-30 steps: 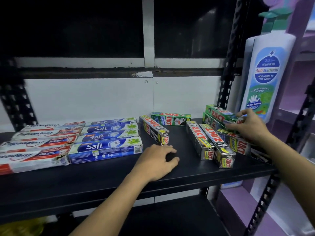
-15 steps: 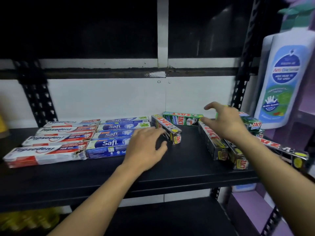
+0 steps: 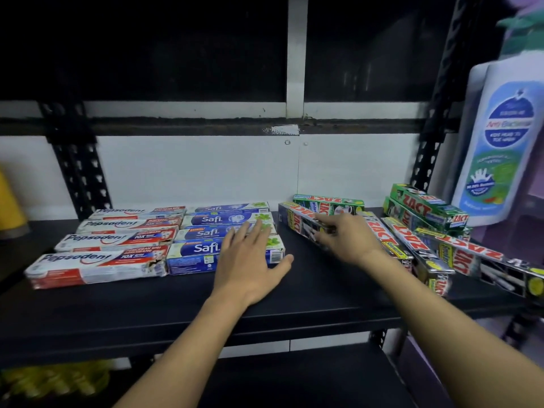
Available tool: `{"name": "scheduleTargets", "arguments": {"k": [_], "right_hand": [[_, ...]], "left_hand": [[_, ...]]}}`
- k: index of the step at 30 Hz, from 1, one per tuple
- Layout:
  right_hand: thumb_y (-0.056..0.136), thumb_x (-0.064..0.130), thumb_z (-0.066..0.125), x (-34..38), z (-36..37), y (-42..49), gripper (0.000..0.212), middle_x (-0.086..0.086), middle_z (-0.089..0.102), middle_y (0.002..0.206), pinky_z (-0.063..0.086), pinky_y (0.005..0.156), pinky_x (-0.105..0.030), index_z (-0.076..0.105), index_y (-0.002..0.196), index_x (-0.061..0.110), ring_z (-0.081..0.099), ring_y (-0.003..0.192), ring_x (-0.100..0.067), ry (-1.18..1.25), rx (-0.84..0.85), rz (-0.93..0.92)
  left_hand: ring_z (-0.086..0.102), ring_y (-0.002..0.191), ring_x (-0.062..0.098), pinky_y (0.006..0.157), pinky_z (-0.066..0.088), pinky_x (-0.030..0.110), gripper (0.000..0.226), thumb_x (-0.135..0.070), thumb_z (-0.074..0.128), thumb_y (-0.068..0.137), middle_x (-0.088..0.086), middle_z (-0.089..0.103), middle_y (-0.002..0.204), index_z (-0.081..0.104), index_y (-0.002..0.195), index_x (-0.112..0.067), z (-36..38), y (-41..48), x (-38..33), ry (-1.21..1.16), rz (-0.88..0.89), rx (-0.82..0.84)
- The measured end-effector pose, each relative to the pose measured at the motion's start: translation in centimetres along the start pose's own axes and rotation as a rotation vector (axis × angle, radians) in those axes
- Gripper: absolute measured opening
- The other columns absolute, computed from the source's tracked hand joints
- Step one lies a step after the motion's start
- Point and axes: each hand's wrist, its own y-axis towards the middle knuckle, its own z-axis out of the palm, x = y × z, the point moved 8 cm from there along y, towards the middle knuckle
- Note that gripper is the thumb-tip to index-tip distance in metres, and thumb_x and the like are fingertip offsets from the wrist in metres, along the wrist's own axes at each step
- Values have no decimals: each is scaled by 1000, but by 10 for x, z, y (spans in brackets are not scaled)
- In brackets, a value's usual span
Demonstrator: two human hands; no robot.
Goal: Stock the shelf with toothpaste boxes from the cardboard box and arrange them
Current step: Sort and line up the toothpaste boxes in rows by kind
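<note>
Black shelf (image 3: 117, 313) is bearing the Safi boxes (image 3: 200, 248), whose right ends are hiding under the left hand (image 3: 250, 260), lying flat with fingers straight and slightly spread. Right hand (image 3: 347, 240) is resting on a silver Zact box (image 3: 297, 220), fingers blurring, grip impossible to tell.

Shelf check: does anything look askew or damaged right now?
Yes. The Zact boxes on the right lie fanned at differing angles, not in rows, and one silver Zact box juts past the right end of the shelf. The front Pepsodent box has a torn, crumpled right end. The Safi boxes sit in neat rows.
</note>
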Motion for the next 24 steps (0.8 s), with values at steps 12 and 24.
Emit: {"name": "scheduleTargets", "arguments": {"k": [12,24], "right_hand": [[86,42,70,-66,-122,-70,45,-15,74,103,37,66,-28,66,127,24,68,97,-29,-91,-292,91],[81,51,71,-71,-126,-100,49,-7,74,103,45,69,-33,66,125,30,67,90,-24,-178,-241,90]], "left_hand": [[4,152,13,123,1,42,81,-77,27,88,-8,9,165,26,154,-31,5,0,-1,67,11,67],[12,151,15,123,5,39,74,-70,37,91,-8,20,163,30,152,-30,3,-4,-2,12,2,101]]}}
